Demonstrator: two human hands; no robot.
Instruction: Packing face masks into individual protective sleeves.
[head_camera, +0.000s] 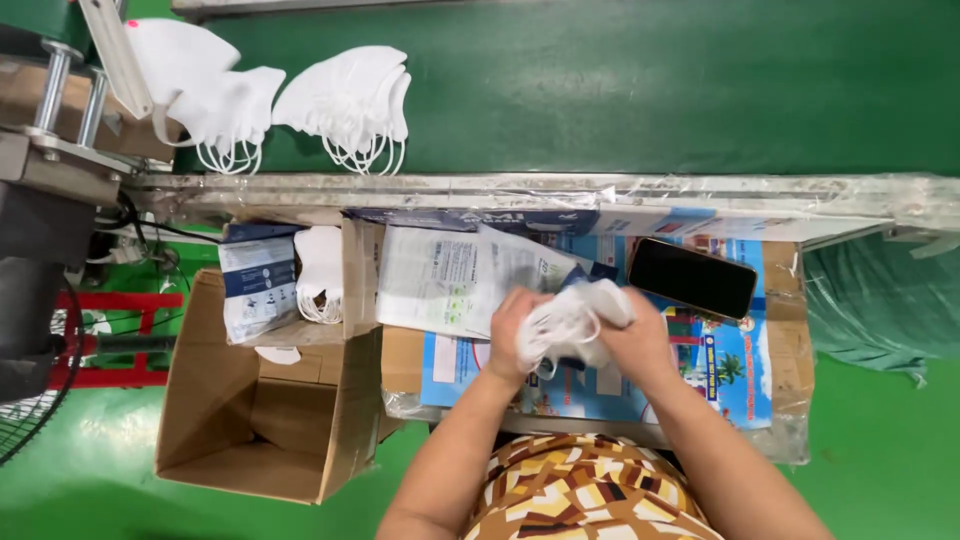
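From my remote seat I see both hands meeting over the tabletop (790, 340), which is covered in colourful printed sheets. My left hand (512, 335) and right hand (640, 335) each have their grip closed on the same small stack of white folded face masks (572, 318), held between them just above the surface. The fingers are mostly buried behind the masks, so I cannot make out how many masks are in the stack or exactly how the ear loops hang.

Just beyond the left hand lies a clear plastic packaging bag (445, 275) with printing on it, flat and partly overlapped by that hand. Just beyond the right hand rests a black smartphone (692, 278), screen dark, close to the knuckles without touching.

Further out to the left of the left hand, a small open carton (355, 285) holds more white masks (320, 270) beside a blue and white printed box (258, 285). Below it stands a large open cardboard box (215, 400); its interior looks bare brown, though part is hidden by the flaps.

Well beyond both hands, on the green conveyor belt (650, 80), two piles of white masks (345, 100) sit near a metal machine frame (60, 110) that the picture's edge cuts off.
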